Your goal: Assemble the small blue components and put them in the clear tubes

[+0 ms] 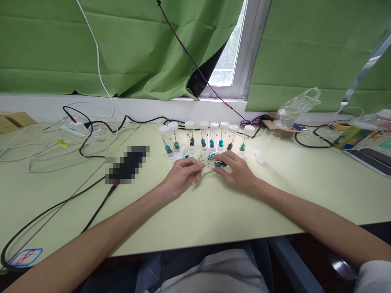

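My left hand (184,173) is closed in a pinch, with thumb and forefinger on a thin metal wire piece too small to make out fully. Opposite it, my right hand (237,170) curls its thumb and fingers round a small blue figure (220,164), whose far side the fingers hide. Another blue piece (210,156) lies just beyond the right fingertips. Behind both hands stand several clear tubes with white caps (191,136), upright, each holding a small blue, green or black figure on a thin stem. White caps (182,151) lie beside the left fingers.
Clear empty tubes (269,134) and loose white caps (259,156) sit right of the row. Farther right is a cardboard box (282,131) with a plastic bag (297,108). On the left lie a blurred dark device (128,165), black cables and a white power strip (80,129).
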`<state>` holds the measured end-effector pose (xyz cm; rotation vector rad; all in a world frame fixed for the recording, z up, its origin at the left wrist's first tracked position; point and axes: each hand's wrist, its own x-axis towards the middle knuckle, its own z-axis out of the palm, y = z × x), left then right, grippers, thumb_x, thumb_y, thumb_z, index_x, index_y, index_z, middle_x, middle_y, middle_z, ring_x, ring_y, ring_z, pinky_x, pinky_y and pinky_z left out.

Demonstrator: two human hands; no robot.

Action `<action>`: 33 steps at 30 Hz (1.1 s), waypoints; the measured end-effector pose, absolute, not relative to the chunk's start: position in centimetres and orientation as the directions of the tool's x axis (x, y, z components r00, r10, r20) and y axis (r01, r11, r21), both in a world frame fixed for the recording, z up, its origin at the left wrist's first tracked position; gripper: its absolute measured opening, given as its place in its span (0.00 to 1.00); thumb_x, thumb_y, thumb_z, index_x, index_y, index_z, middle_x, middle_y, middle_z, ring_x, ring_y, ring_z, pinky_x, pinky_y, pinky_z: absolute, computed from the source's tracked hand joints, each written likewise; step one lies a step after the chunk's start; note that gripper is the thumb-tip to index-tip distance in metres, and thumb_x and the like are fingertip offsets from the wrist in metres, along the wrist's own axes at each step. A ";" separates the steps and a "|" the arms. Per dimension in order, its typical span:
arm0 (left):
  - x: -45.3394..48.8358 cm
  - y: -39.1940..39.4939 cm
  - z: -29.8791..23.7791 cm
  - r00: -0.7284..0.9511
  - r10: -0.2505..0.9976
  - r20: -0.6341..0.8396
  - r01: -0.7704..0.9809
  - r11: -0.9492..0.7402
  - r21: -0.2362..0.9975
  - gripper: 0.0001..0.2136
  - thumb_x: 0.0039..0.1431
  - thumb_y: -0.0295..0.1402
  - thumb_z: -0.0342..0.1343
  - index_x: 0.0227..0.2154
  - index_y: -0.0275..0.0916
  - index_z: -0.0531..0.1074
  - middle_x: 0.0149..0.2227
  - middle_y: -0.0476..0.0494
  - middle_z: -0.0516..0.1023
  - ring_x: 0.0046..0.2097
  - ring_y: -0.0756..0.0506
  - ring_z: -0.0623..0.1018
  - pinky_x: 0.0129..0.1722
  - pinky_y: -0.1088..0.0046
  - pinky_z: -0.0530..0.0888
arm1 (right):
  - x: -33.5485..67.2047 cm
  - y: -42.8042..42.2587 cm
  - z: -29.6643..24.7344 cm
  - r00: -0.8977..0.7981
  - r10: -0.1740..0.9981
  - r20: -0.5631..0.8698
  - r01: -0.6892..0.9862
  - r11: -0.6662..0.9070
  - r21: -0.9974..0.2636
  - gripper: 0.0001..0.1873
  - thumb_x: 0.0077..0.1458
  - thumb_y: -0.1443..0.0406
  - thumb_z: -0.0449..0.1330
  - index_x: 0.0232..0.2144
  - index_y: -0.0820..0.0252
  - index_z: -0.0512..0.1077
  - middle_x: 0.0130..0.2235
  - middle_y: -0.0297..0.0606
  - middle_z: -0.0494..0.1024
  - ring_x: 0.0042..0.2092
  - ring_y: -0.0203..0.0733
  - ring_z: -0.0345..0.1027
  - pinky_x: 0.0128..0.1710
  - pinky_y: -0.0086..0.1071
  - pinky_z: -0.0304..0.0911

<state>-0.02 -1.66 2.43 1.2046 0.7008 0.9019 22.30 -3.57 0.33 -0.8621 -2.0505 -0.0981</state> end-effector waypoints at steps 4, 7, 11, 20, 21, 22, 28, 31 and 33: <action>-0.1 -1.6 2.3 0.485 0.874 0.026 -0.195 0.079 0.978 0.11 0.50 0.34 0.68 0.21 0.35 0.73 0.20 0.50 0.71 0.20 0.55 0.69 0.20 0.77 0.64 | 22.3 -3.6 0.3 -0.375 0.534 0.757 0.610 0.758 -0.232 0.15 0.61 0.63 0.62 0.51 0.54 0.70 0.43 0.44 0.76 0.44 0.47 0.72 0.43 0.42 0.71; -0.1 -1.6 2.2 0.499 0.866 0.032 -0.171 0.062 0.983 0.11 0.51 0.34 0.68 0.21 0.35 0.74 0.19 0.51 0.70 0.19 0.55 0.68 0.20 0.77 0.64 | 22.4 -3.5 0.2 -0.384 0.534 0.753 0.608 0.760 -0.229 0.15 0.61 0.63 0.62 0.51 0.55 0.70 0.43 0.44 0.76 0.44 0.48 0.72 0.43 0.43 0.71; -0.1 -1.7 2.1 0.507 0.861 0.050 -0.129 0.019 0.992 0.11 0.52 0.35 0.67 0.21 0.36 0.73 0.19 0.51 0.70 0.20 0.54 0.68 0.20 0.77 0.63 | 22.4 -3.5 0.2 -0.400 0.537 0.742 0.602 0.765 -0.229 0.15 0.61 0.64 0.61 0.51 0.55 0.70 0.43 0.44 0.76 0.44 0.48 0.71 0.44 0.43 0.71; 0.0 -1.9 2.2 0.492 0.869 0.058 -0.083 -0.019 0.996 0.13 0.52 0.37 0.67 0.21 0.36 0.73 0.19 0.50 0.70 0.20 0.54 0.68 0.20 0.76 0.64 | 22.4 -3.6 0.1 -0.421 0.552 0.720 0.594 0.768 -0.241 0.16 0.62 0.64 0.60 0.52 0.55 0.70 0.43 0.45 0.75 0.44 0.48 0.71 0.43 0.44 0.71; 0.0 -2.0 2.2 0.489 0.870 0.064 -0.075 -0.032 0.997 0.13 0.52 0.37 0.67 0.21 0.35 0.73 0.19 0.50 0.70 0.20 0.53 0.68 0.20 0.75 0.65 | 22.4 -3.6 0.1 -0.423 0.552 0.719 0.592 0.769 -0.241 0.16 0.62 0.64 0.60 0.52 0.55 0.69 0.43 0.45 0.75 0.44 0.48 0.71 0.43 0.44 0.71; 0.0 -2.0 2.2 0.486 0.871 0.070 -0.065 -0.044 0.997 0.13 0.53 0.38 0.66 0.21 0.35 0.73 0.19 0.50 0.70 0.20 0.53 0.68 0.20 0.75 0.65 | 22.4 -3.6 0.1 -0.425 0.553 0.717 0.592 0.768 -0.242 0.16 0.62 0.64 0.60 0.52 0.55 0.69 0.43 0.45 0.75 0.44 0.48 0.71 0.43 0.44 0.71; -0.1 -2.1 2.3 0.468 0.875 0.123 0.029 -0.154 0.988 0.14 0.55 0.40 0.64 0.21 0.36 0.73 0.18 0.49 0.70 0.20 0.52 0.68 0.22 0.75 0.66 | 22.4 -3.6 0.1 -0.431 0.557 0.710 0.593 0.768 -0.242 0.15 0.62 0.63 0.60 0.51 0.56 0.70 0.43 0.45 0.75 0.43 0.48 0.71 0.42 0.44 0.71; -0.1 -2.2 2.3 0.466 0.868 0.169 0.097 -0.240 0.966 0.14 0.56 0.40 0.62 0.21 0.36 0.73 0.18 0.49 0.70 0.21 0.52 0.68 0.23 0.75 0.66 | 22.4 -3.7 0.1 -0.434 0.565 0.702 0.592 0.766 -0.250 0.15 0.63 0.63 0.60 0.52 0.55 0.69 0.44 0.45 0.75 0.44 0.48 0.71 0.43 0.44 0.71; -0.1 -2.3 2.2 0.466 0.863 0.196 0.141 -0.291 0.946 0.14 0.57 0.41 0.61 0.22 0.37 0.73 0.18 0.50 0.69 0.21 0.52 0.68 0.22 0.75 0.64 | 22.4 -3.7 0.1 -0.440 0.567 0.697 0.592 0.766 -0.250 0.15 0.63 0.63 0.60 0.52 0.54 0.69 0.44 0.45 0.75 0.45 0.49 0.71 0.44 0.44 0.71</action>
